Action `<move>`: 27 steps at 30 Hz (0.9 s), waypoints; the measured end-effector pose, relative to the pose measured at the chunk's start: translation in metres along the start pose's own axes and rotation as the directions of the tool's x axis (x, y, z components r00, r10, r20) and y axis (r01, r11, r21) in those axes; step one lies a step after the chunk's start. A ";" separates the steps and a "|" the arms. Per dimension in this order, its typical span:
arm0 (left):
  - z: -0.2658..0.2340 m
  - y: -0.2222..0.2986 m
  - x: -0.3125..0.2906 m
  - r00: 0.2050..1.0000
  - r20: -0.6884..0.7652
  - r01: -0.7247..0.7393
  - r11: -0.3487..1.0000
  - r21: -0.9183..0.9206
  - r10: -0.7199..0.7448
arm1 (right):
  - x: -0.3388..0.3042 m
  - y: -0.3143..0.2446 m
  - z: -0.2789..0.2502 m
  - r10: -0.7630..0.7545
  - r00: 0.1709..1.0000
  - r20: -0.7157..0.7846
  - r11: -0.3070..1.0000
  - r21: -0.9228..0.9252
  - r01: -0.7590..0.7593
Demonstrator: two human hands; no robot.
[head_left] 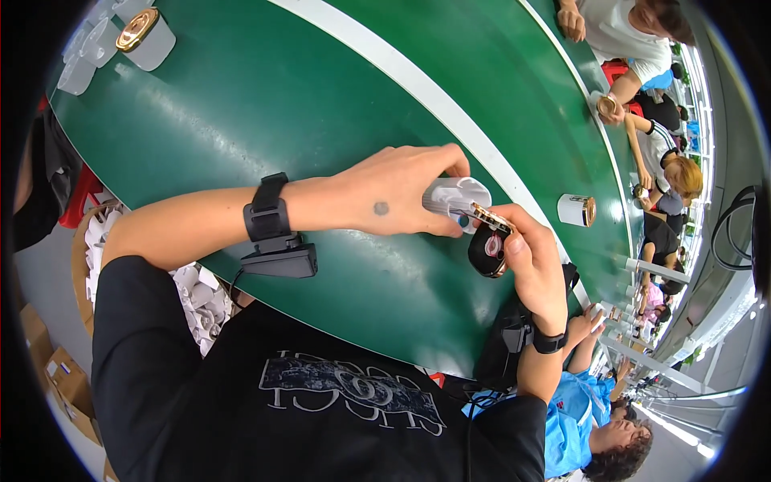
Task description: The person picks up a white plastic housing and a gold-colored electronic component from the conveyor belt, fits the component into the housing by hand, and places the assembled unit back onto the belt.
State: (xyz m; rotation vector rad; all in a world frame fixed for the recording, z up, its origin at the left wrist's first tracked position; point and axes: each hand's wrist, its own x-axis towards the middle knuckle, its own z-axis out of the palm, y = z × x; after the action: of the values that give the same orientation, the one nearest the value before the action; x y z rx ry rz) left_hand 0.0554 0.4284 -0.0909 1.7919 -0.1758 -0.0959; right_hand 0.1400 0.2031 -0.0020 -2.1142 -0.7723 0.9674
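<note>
My left hand [385, 195] is closed around a small white cup [464, 193], which lies tipped on its side with its mouth toward my right hand. Between the fingers and thumb of my right hand [532, 255] is a black lid with a gold rim [487, 250]. Its black face, with a pale round part in the middle, shows toward me. The lid is close to the cup's mouth; whether they touch I cannot tell. Both hands are above the green table [345, 281]. Black straps with small devices circle both wrists.
A gold-lidded cup [148, 46] stands at the far left beside several clear cups [78, 74]. Beyond a white rail [418, 76] runs a green belt [490, 60], bearing a white gold-lidded cup [573, 210]. White parts fill a carton [199, 309] below the table edge. Co-workers sit at right.
</note>
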 end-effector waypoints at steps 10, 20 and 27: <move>0.014 -0.006 0.006 0.994 -0.105 -0.003 0.997 -0.072 -0.005 | 0.013 -0.007 -0.003 -0.072 0.995 -0.068 0.997 -0.034 0.070; 0.017 -0.009 0.014 0.987 -0.161 -0.026 0.999 0.022 0.029 | 0.021 -0.007 -0.002 -0.166 0.963 -0.213 0.874 -0.484 0.044; 0.014 -0.014 0.016 0.996 -0.084 -0.020 0.975 -0.223 0.001 | 0.025 -0.010 0.001 -0.209 0.952 -0.224 0.813 -0.581 0.041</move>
State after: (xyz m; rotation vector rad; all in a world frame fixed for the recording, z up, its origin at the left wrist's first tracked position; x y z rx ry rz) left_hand 0.0696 0.4156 -0.1077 1.5667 -0.1101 -0.0313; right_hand 0.1501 0.2281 -0.0047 -2.5905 -1.1444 0.3604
